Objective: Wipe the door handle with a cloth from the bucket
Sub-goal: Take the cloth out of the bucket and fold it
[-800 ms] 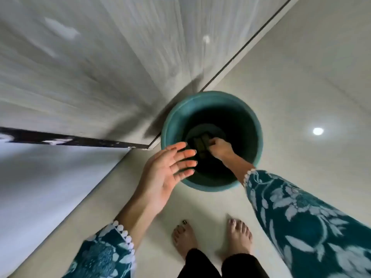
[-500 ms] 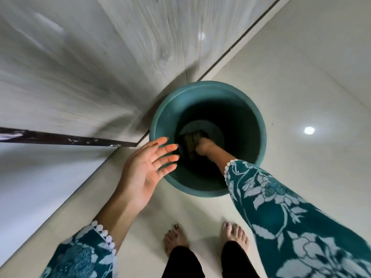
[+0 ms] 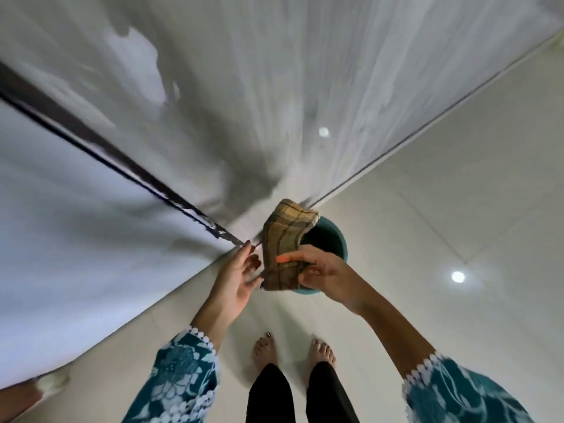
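A folded tan checked cloth [image 3: 285, 242] is held up in front of me, above the teal bucket [image 3: 334, 239]. My right hand [image 3: 320, 271] grips the cloth's lower half between thumb and fingers. My left hand [image 3: 238, 273] is just to the cloth's left, fingers spread, fingertips near or touching its lower edge. The bucket stands on the floor beside the door [image 3: 244, 87] and is mostly hidden behind the cloth and my right hand. No door handle is in view.
The grey door and a white wall [image 3: 61, 224] meet at a dark edge [image 3: 122, 163] running down to the floor. My bare feet [image 3: 293, 352] stand on pale floor tiles [image 3: 457, 209] just before the bucket. A ceiling light reflects on the tiles [image 3: 457, 276].
My right hand has come up out of the bucket with the cloth in it. My view has risen, so the bucket looks smaller. My left hand has moved in beside the cloth.
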`<control>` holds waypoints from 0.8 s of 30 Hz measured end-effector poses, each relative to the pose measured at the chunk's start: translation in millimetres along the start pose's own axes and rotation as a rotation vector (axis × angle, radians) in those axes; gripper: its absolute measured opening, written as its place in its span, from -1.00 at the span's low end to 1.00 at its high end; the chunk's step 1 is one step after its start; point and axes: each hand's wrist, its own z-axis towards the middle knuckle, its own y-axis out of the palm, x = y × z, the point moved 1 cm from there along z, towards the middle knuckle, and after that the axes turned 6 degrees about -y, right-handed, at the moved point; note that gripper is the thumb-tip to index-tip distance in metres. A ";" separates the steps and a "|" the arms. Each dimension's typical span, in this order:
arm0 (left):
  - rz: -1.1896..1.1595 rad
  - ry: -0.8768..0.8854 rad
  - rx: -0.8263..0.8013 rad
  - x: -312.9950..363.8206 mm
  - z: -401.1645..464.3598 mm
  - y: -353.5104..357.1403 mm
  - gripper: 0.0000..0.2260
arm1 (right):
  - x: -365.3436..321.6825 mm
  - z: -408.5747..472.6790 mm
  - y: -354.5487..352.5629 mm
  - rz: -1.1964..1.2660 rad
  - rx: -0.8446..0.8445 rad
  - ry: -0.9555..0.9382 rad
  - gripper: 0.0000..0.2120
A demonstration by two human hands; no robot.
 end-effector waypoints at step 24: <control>-0.340 0.720 0.123 7.5 -401.9 -261.2 -0.72 | -240.5 -90.4 339.0 -0.549 -0.280 -0.369 -0.84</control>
